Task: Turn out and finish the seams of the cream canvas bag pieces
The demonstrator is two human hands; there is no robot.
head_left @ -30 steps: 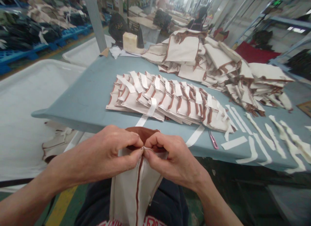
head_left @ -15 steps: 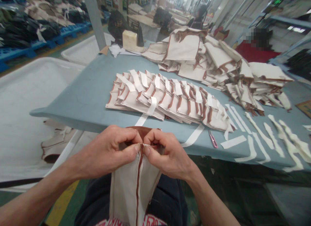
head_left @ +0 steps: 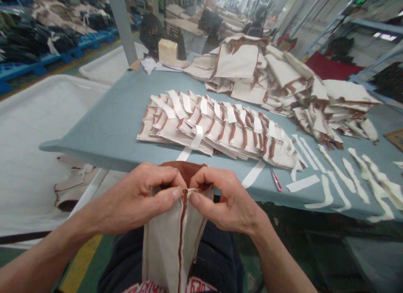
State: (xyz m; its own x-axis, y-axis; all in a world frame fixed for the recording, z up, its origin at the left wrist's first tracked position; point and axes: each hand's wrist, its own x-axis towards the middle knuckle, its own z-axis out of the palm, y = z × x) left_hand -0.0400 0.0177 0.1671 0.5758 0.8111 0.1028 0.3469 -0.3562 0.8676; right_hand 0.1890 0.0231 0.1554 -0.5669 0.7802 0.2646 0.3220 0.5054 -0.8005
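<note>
Two-handed pinch at the rim of a cream fabric piece (head_left: pixel 162 247). The piece is at the near edge of the scene, in front of the blue-topped table (head_left: pixel 94 116) and above the person's dark clothing. The left hand (head_left: pixel 155 196) and the right hand (head_left: pixel 225 196) each have thumb and forefinger closed on the rim, with the thumbs on the near outer face and the forefingers curled over toward the opening. A narrow brown seam strip (head_left: pixel 180 242) meets the rim between the two thumbs — neither hand is clearly the nearer to it. From this pinch the piece hangs toward the near side; its long axis, marked by the strip, runs roughly straight from near to far, nearly midway between the forearms. The brown inner face (head_left: pixel 189 171) shows beyond the fingers, on the far side of the opening. Farther off — on the table — lies a row of overlapping cream pieces (head_left: pixel 217 131), with a pink cutter (head_left: pixel 277 181) to its near right and a larger heap (head_left: pixel 237 64) at far right.
</note>
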